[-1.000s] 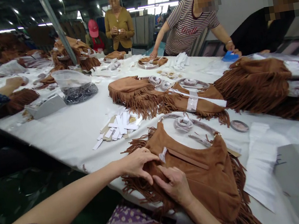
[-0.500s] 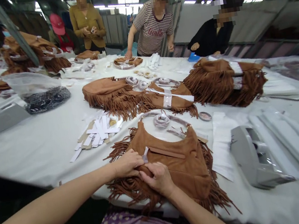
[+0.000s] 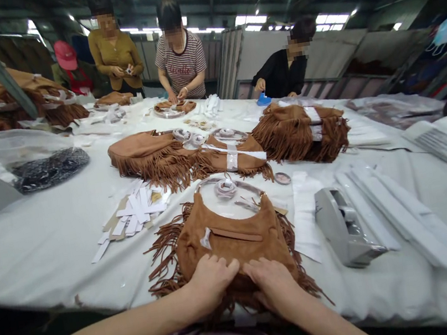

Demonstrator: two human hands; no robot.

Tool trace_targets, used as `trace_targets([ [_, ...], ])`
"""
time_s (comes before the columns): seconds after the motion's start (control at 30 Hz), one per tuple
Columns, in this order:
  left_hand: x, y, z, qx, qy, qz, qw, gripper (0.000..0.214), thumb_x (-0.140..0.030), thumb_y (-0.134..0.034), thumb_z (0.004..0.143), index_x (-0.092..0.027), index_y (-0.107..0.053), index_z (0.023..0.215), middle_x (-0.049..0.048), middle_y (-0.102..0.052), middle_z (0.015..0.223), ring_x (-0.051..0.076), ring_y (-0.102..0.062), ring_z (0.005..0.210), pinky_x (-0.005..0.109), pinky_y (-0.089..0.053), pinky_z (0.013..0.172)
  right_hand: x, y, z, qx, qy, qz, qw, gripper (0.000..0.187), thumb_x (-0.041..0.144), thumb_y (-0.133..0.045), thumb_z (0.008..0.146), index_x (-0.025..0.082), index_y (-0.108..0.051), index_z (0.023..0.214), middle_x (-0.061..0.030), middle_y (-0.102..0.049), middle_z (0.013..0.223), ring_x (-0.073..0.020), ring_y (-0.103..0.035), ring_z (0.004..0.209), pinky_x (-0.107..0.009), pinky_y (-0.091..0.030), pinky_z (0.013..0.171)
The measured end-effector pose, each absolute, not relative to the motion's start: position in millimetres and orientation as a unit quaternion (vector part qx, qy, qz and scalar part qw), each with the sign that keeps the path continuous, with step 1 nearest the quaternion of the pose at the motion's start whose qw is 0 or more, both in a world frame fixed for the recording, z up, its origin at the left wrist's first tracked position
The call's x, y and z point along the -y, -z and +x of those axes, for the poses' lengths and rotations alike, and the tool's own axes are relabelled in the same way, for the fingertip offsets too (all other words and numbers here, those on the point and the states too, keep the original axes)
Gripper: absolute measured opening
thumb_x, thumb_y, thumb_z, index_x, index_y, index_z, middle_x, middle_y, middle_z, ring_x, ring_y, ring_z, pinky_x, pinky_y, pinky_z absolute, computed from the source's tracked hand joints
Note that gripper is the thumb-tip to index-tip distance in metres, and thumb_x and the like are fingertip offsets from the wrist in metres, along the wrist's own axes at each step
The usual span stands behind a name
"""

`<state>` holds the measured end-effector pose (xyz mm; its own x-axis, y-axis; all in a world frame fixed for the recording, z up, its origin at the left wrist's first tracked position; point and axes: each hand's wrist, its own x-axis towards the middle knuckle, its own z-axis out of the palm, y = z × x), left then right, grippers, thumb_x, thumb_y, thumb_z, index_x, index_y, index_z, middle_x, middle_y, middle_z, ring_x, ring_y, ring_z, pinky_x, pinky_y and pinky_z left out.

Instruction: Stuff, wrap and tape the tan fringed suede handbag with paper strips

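Bag [image 3: 230, 214], brown and fringed, lies flat at the near edge of the white surface [image 3: 64, 253], its wrapped handle [image 3: 208, 182] pointing away. Left hand [image 3: 212, 280] and right hand [image 3: 271, 282] side by side on its lower part, just apart, fingers curled over the brown material, both grasping it; thumbs mostly hidden. Pale wrap [image 3: 206, 239] at the left end of a flat brown strip [image 3: 236, 235] across the front. Paper strips [image 3: 139, 209] heaped to the left; grey tape dispenser [image 3: 339, 228] to the right. Farther back, a stack of fringed bags [image 3: 303, 136]. Four co-workers across the surface.
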<state>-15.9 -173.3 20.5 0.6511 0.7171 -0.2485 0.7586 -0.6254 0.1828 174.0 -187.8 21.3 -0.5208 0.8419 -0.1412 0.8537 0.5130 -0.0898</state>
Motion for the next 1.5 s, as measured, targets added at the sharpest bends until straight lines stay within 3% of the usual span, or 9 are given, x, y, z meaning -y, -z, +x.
trace_targets([
  [0.17, 168, -9, -18, -0.395, 0.114, 0.898, 0.159, 0.025, -0.013, -0.060, 0.067, -0.019, -0.058, 0.092, 0.0078, -0.067, 0.084, 0.029, -0.065, 0.077, 0.036, -0.049, 0.062, 191, -6, 182, -0.865, 0.081, 0.496, 0.005, 0.023, 0.003, -0.052, 0.061, 0.024, -0.058, 0.069, -0.0001, -0.064, 0.073, -0.0185, -0.057, 0.070, -0.028, -0.035, 0.059],
  [0.3, 162, 6, -42, -0.415, 0.083, 0.894, 0.145, 0.006, -0.019, -0.055, 0.078, -0.019, -0.060, 0.083, 0.0068, -0.066, 0.080, 0.024, -0.063, 0.075, 0.036, -0.047, 0.068, 191, 2, 194, -0.846, 0.113, 0.520, -0.019, 0.022, 0.002, -0.054, 0.065, 0.023, -0.057, 0.071, 0.0009, -0.064, 0.077, -0.0175, -0.058, 0.075, -0.026, -0.038, 0.065],
  [0.47, 158, 30, -72, -0.426, 0.001, 0.897, 0.117, 0.028, -0.044, -0.050, 0.089, -0.018, -0.057, 0.082, 0.0063, -0.062, 0.080, 0.022, -0.059, 0.078, 0.036, -0.043, 0.075, 184, 17, 206, -0.829, 0.128, 0.543, -0.051, 0.013, 0.031, -0.061, 0.084, 0.023, -0.052, 0.077, 0.0004, -0.064, 0.079, -0.0181, -0.060, 0.076, -0.026, -0.040, 0.064],
  [0.73, 153, 35, -64, -0.503, -0.022, 0.854, 0.131, 0.031, -0.041, -0.038, 0.093, -0.018, -0.056, 0.082, 0.0101, -0.065, 0.084, 0.025, -0.060, 0.083, 0.039, -0.042, 0.078, 176, 44, 206, -0.815, 0.042, 0.572, -0.079, 0.028, 0.041, -0.040, 0.096, 0.022, -0.049, 0.077, 0.0007, -0.062, 0.066, -0.0167, -0.061, 0.060, -0.027, -0.033, 0.052],
  [0.93, 156, 25, -47, -0.549, 0.001, 0.828, 0.113, 0.020, -0.034, -0.045, 0.090, -0.020, -0.051, 0.103, 0.0119, -0.064, 0.096, 0.028, -0.058, 0.090, 0.043, -0.041, 0.080, 165, 40, 189, -0.864, -0.043, 0.495, -0.086, 0.022, 0.023, -0.042, 0.093, 0.022, -0.053, 0.112, -0.0059, -0.060, 0.088, -0.0213, -0.057, 0.080, -0.032, -0.039, 0.068],
  [1.07, 156, 24, -47, -0.563, -0.015, 0.813, 0.149, 0.018, -0.033, -0.047, 0.090, -0.020, -0.053, 0.100, 0.0111, -0.063, 0.094, 0.028, -0.058, 0.090, 0.043, -0.042, 0.080, 153, 38, 151, -0.899, -0.020, 0.432, -0.070, 0.018, 0.022, -0.047, 0.091, 0.022, -0.057, 0.106, -0.0060, -0.057, 0.092, -0.0217, -0.053, 0.083, -0.034, -0.038, 0.072],
  [1.23, 145, 14, -81, -0.552, -0.221, 0.757, 0.270, 0.020, -0.032, -0.042, 0.093, -0.020, -0.057, 0.086, 0.0039, -0.062, 0.088, 0.017, -0.058, 0.087, 0.030, -0.044, 0.080, 151, 43, 125, -0.877, -0.012, 0.470, -0.099, 0.016, 0.027, -0.046, 0.093, 0.022, -0.057, 0.103, -0.0051, -0.055, 0.088, -0.0216, -0.051, 0.082, -0.034, -0.036, 0.072],
  [1.33, 131, 10, -101, -0.657, -0.344, 0.632, 0.225, 0.025, -0.036, -0.037, 0.094, -0.019, -0.055, 0.096, 0.0051, -0.061, 0.095, 0.018, -0.057, 0.091, 0.030, -0.044, 0.083, 151, 43, 128, -0.878, 0.006, 0.465, -0.112, 0.019, 0.027, -0.044, 0.094, 0.022, -0.056, 0.107, -0.0058, -0.055, 0.092, -0.0215, -0.050, 0.086, -0.034, -0.037, 0.075],
  [1.5, 106, 26, -109, -0.673, -0.211, 0.658, 0.264, 0.031, -0.044, -0.048, 0.089, -0.018, -0.051, 0.105, 0.0076, -0.063, 0.096, 0.023, -0.060, 0.091, 0.035, -0.046, 0.081, 149, 42, 129, -0.876, 0.042, 0.469, -0.106, 0.021, 0.026, -0.041, 0.095, 0.022, -0.054, 0.111, -0.0058, -0.054, 0.095, -0.0214, -0.049, 0.088, -0.035, -0.037, 0.077],
])
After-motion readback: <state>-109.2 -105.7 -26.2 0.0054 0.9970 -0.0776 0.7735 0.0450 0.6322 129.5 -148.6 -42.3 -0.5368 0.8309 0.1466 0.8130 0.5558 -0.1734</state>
